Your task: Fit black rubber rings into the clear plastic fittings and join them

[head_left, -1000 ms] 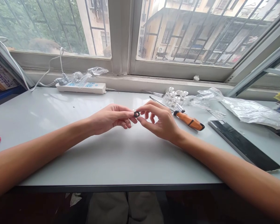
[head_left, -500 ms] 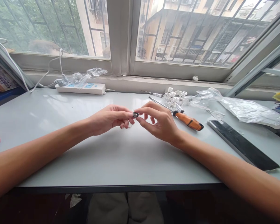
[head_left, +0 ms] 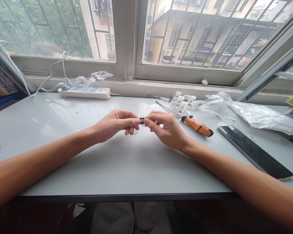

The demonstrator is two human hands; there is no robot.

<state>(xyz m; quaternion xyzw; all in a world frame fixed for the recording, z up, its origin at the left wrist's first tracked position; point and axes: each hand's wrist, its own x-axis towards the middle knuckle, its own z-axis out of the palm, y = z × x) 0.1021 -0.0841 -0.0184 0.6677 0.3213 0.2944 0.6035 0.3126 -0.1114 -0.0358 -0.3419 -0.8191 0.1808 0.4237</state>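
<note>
Pinching 1 O-ring [head_left: 142, 121], left hand [head_left: 116, 125], right hand [head_left: 167, 128]

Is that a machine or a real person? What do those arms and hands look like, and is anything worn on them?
They're a real person's. The left hand and right hand are bare, with no gloves. The left forearm and right forearm show no sleeves as far as the view reaches. No watch, ring, bracelet, marking or cable is visible on either.

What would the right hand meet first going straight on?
The right hand is already at the small black ring; just beyond it, probably the left hand pinching the ring.
</note>
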